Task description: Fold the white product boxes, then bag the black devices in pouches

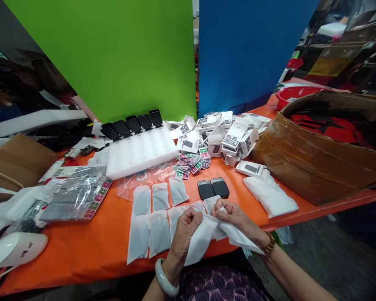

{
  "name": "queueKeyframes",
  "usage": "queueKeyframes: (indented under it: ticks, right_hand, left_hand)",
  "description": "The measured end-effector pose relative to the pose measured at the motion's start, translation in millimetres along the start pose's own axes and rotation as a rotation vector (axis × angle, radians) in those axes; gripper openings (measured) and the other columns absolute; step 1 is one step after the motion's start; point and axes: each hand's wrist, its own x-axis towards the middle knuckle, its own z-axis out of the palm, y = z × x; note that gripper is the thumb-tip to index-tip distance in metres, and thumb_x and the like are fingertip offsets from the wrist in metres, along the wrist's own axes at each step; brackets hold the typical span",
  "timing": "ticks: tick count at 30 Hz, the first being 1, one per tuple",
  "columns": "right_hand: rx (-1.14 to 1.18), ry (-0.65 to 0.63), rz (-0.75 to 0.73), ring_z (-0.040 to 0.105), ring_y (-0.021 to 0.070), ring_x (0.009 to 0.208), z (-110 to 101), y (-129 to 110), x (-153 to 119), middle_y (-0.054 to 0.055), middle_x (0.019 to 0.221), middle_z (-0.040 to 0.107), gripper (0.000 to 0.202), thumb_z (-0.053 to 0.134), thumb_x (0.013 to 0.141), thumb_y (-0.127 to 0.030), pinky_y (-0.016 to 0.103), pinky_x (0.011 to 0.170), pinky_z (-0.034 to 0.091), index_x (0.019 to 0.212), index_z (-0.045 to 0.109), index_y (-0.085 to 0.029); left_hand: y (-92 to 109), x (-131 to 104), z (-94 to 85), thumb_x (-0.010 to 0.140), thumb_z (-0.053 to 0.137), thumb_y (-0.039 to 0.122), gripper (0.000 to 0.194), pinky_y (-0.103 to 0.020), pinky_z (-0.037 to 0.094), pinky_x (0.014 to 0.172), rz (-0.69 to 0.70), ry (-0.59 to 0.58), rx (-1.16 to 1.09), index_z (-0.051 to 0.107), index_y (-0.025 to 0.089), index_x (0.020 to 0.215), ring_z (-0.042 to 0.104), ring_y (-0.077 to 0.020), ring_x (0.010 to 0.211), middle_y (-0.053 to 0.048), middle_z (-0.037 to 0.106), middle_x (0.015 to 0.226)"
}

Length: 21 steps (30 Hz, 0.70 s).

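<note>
My left hand (pixel 187 228) pinches the edge of a white sleeve (pixel 200 238) near the table's front edge. Close beside it, my right hand (pixel 233 215) is closed on white sleeve material (pixel 238 238) that hangs down below the fingers. Whether both hold one sleeve or separate ones cannot be made out. Several filled white sleeves (pixel 159 232) lie in two rows to the left of my hands. Two black square devices (pixel 213 189) rest side by side just beyond my hands. A stack of white sleeves (pixel 271 194) lies to the right.
White foam tray (pixel 141 152) with black devices (pixel 131 124) along its back edge. Small white boxes (pixel 235 133) and cards (pixel 192 163) are piled at the middle back. A large cardboard box (pixel 316 167) stands right; plastic-wrapped packs (pixel 78 192) and a white device (pixel 19 251) are left.
</note>
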Motion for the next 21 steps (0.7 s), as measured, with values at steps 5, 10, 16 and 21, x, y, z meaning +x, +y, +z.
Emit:
queueKeyframes:
  ticks: [5, 10, 16, 21]
  right_hand:
    - [-0.004, -0.01, -0.008, 0.039, 0.0087, 0.053, -5, 5, 0, -0.005, 0.06, 0.051, 0.037, 0.071, 0.075, -0.048, 0.022, 0.053, 0.032, 0.074, 0.048, -0.02]
    - [-0.123, -0.05, 0.05, 0.048, 0.0118, 0.066, 5, -2, -6, -0.001, 0.079, 0.053, 0.039, 0.079, 0.064, -0.044, 0.024, 0.06, 0.038, 0.085, 0.06, -0.019]
    - [-0.043, -0.059, -0.038, 0.049, 0.014, 0.072, 6, 7, -7, 0.0, 0.076, 0.052, 0.033, 0.081, 0.063, -0.039, 0.024, 0.065, 0.038, 0.065, 0.056, -0.017]
    - [0.153, -0.06, 0.093, 0.038, 0.008, 0.048, 0, 17, -13, -0.006, 0.059, 0.048, 0.039, 0.076, 0.068, -0.043, 0.02, 0.047, 0.028, 0.07, 0.044, -0.02]
  left_hand:
    - [-3, 3, -6.6, 0.065, 0.075, 0.052, 0.046, -0.02, 0.03, 0.048, -0.025, -0.038, -0.023, 0.043, 0.019, 0.064, 0.041, -0.0061, 0.046, 0.007, 0.05, 0.054]
    - [0, 3, -4.5, 0.063, 0.078, 0.051, 0.047, -0.019, 0.032, 0.047, -0.016, -0.059, -0.057, 0.044, 0.018, 0.063, 0.04, -0.0052, 0.046, 0.007, 0.051, 0.054]
    - [-5, -8, 2.2, 0.067, 0.079, 0.041, 0.039, -0.019, 0.036, 0.05, -0.095, -0.03, -0.261, 0.046, 0.019, 0.069, 0.044, -0.0063, 0.049, 0.006, 0.052, 0.059]
    - [-5, -11, 1.6, 0.064, 0.081, 0.037, 0.04, -0.02, 0.038, 0.053, -0.181, -0.131, -0.298, 0.046, 0.019, 0.067, 0.046, -0.0075, 0.052, 0.005, 0.048, 0.06]
